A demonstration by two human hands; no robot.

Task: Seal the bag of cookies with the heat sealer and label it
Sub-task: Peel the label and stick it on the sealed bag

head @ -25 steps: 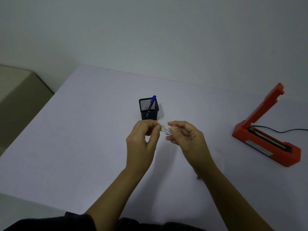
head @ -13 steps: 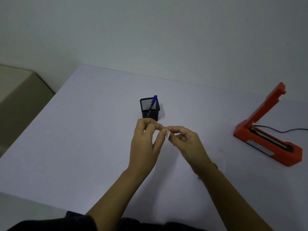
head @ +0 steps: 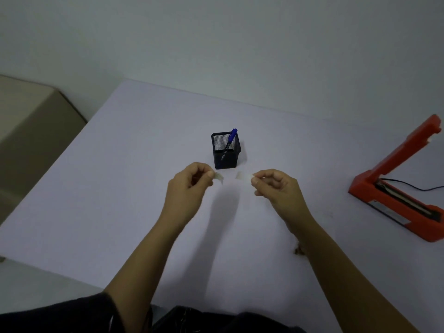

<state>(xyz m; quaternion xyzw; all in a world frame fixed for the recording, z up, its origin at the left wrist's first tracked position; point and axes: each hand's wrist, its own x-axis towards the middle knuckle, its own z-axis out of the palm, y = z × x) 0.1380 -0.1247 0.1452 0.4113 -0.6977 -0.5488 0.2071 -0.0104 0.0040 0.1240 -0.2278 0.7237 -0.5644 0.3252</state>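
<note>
Left hand [head: 189,186] pinching a pale paper strip [head: 219,177], right hand [head: 276,188] pinching what seems the peeled white paper label [head: 240,175], I am now drawing them apart.

Slip [head: 219,177] pinched in left fingers [head: 209,174]: blurred, print unreadable. Paler slip [head: 240,175] at right fingers [head: 255,180]: faint, too small to tell label from backing. Heat sealer [head: 398,152], far right of fingers: base, cable [head: 422,189] cut by edge. Brown bit [head: 298,250] by right forearm [head: 336,260]: unidentifiable.
</note>
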